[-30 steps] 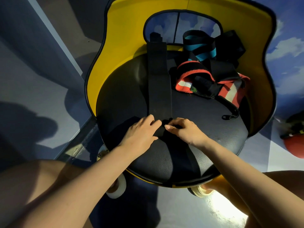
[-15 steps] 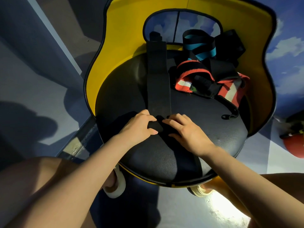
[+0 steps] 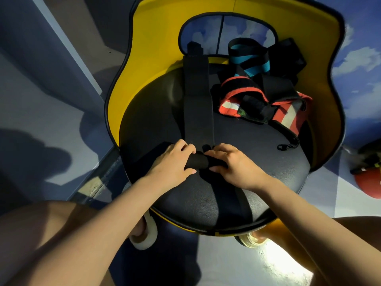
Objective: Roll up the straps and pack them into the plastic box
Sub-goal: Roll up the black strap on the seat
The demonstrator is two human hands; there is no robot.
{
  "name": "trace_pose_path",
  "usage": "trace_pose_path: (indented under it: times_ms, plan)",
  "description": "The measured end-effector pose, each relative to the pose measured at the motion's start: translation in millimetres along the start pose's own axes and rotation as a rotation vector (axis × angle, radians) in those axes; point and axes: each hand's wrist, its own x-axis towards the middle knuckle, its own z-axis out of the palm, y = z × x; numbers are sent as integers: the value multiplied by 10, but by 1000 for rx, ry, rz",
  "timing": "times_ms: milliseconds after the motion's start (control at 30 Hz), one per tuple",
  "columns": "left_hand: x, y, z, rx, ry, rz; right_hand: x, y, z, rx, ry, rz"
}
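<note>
Chair (image 3: 206,199): round black padded seat with a yellow curved back and a window cut-out in it. It carries everything below and lies under both hands.

Black strap (image 3: 198,104): wide and flat, laid along the seat. It runs straight away from the fingertips toward the chair back, its far end reaching the cut-out. The near end is wound into a short tight roll (image 3: 196,163), which lies crosswise between the two hands.

Strap pile (image 3: 266,93): beyond the right hand's fingers and off to their right, against the chair back. It holds a red strap with white bands, a black strap with a teal stripe, and more black webbing. A thin black loop (image 3: 287,145) lies on the seat, right of the right hand and apart from it.

Left hand (image 3: 172,164): palm down on the seat, fingers curled over the left end of the roll, thumb tucked under its near side. Fingers close together, not spread.

Right hand (image 3: 237,164): palm down, fingers curled over the right end of the roll, thumb at its near edge. Index fingertip sits at the point where the roll meets the flat strap. Fingers close together.

Both hands grip the roll; the fingertips almost meet above it.

Plastic box: not identifiable in this view.
</note>
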Motion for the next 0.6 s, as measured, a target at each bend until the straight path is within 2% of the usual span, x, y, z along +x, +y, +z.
trace_pose_path:
  times_ms: [200, 300, 500, 600]
  plan:
    - [-31, 22, 0, -42, -37, 8, 4, -7, -150, 85, -168, 69]
    - [-13, 20, -54, -98, -77, -3, 4, -14, -163, 120, -187, 110]
    - [39, 5, -112, -172, -119, -43, -64, -61, -110, 120, -41, 61]
    - [62, -5, -112, -223, -112, -97, -104, -80, -32, 126, 144, 162]
